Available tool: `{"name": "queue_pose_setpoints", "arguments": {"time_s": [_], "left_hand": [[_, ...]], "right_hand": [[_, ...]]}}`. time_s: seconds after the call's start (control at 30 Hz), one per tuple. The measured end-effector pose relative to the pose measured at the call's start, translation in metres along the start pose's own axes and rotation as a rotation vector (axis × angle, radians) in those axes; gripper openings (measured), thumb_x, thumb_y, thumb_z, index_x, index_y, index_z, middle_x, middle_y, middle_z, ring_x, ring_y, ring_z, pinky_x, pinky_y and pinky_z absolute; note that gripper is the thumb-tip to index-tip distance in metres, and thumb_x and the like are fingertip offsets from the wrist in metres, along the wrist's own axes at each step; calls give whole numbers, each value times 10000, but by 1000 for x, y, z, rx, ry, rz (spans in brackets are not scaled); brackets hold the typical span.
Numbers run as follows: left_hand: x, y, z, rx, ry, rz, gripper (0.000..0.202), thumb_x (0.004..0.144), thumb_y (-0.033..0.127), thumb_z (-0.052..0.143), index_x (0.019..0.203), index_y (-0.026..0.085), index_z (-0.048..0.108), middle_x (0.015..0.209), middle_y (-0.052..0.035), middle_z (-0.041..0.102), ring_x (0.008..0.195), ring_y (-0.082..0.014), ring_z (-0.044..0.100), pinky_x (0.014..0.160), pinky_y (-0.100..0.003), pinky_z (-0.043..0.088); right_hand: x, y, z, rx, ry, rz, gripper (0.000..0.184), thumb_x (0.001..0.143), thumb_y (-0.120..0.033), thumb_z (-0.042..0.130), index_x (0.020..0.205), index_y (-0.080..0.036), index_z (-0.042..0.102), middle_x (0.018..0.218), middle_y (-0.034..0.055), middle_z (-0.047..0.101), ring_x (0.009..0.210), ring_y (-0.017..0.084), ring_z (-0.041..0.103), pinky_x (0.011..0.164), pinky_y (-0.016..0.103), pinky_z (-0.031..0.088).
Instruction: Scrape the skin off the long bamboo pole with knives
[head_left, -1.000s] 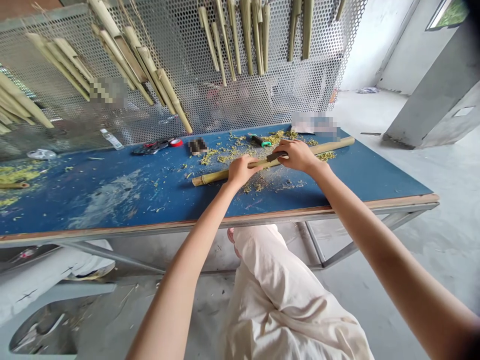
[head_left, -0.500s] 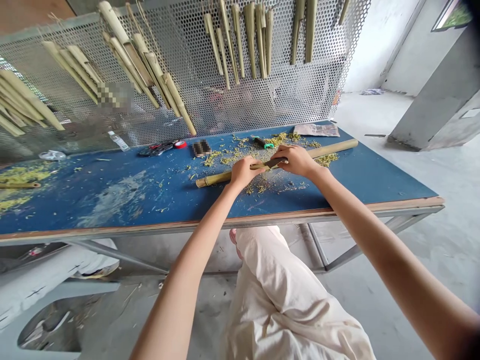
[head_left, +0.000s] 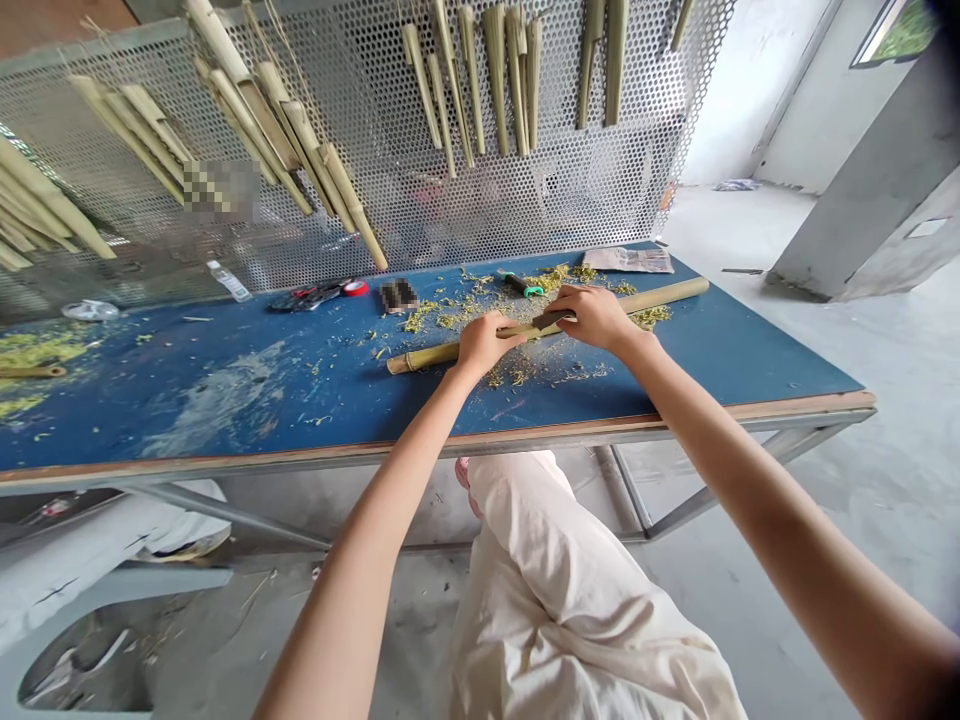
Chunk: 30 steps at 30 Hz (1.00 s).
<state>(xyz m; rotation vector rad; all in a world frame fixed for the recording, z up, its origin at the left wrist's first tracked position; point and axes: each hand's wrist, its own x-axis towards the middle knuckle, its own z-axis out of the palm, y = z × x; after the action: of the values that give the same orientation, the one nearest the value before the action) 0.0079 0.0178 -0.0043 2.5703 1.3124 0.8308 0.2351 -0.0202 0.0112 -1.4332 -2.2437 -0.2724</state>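
A bamboo pole (head_left: 427, 357) lies aslant on the blue worktable (head_left: 765, 350), its right end farther from me. My left hand (head_left: 482, 342) is closed around the pole left of its middle. Just to the right, my right hand (head_left: 592, 315) pinches a dark grey, sandpaper-like strip (head_left: 551, 319) against the top of the pole. Part of the strip is hidden under my fingers. Yellow-green shavings (head_left: 517, 377) and fine dust are scattered around the pole. Behind it rests a green-and-black handled tool (head_left: 523, 286).
Bamboo pieces (head_left: 495, 80) hang on a perforated metal panel (head_left: 600, 200) behind the table. Along the back edge are red tape (head_left: 355, 288), a small bottle (head_left: 229, 281) and a folded paper (head_left: 628, 260). At lower left, another person's pale trouser leg (head_left: 82, 550) shows beside a grey seat.
The dark strip has shifted slightly along the pole and now sits flatter. Both hands keep hold, and the whole view has moved a little.
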Motion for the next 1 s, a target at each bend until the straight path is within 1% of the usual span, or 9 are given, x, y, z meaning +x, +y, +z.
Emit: {"name": "queue_pose_setpoints", "arguments": {"time_s": [0.1,0.27,0.4,0.53,0.7,0.87,1.0], "left_hand": [[0,0,0,0,-7,-12,231,869,417,770,1006,235,810,1003,-47,744,881,-211,664,686,-292,425],[0,2,0,2,0,-20,244,858,384,788,1044,227,805,1029,-47,748,890,-210,670,703,-294,429],[0,1,0,-7,-8,-17,227,863,401,781,1019,239,810,1017,-42,745,894,-210,668,704,-293,429],[0,1,0,-10,-10,-20,246,860,389,784,1051,236,810,1024,-52,742,889,-210,657,724,-294,431],[1,-1,0,-15,-11,-19,226,859,405,779,1004,234,812,1004,-46,742,891,-214,661,698,-293,425],[1,-2,1,-28,-4,-10,227,846,369,787,1018,222,806,1017,-48,743,884,-212,657,680,-288,411],[2,0,1,-60,-4,-37,167,835,322,793,956,207,803,997,-44,745,864,-209,661,659,-287,393]], "right_hand": [[0,-1,1,6,-8,-44,404,874,-175,536,1176,-266,788,1102,58,744,918,223,650,730,299,433],[0,2,2,-9,10,12,362,871,-204,567,1146,-255,796,1097,64,744,899,229,655,724,307,435],[0,1,3,24,-16,-17,396,868,-184,559,1181,-267,787,1116,56,747,930,229,667,742,305,445],[0,0,1,14,-13,39,370,864,-206,577,1159,-252,796,1112,60,749,903,234,669,735,315,446],[-1,-3,1,36,-15,-32,396,878,-177,558,1186,-273,789,1134,54,751,946,226,668,753,301,451],[-1,-5,1,18,-28,33,365,879,-216,572,1159,-272,799,1119,40,754,892,216,670,718,295,444],[1,-11,1,18,-28,-36,378,897,-184,558,1179,-270,792,1140,50,749,939,225,673,742,299,443]]}}
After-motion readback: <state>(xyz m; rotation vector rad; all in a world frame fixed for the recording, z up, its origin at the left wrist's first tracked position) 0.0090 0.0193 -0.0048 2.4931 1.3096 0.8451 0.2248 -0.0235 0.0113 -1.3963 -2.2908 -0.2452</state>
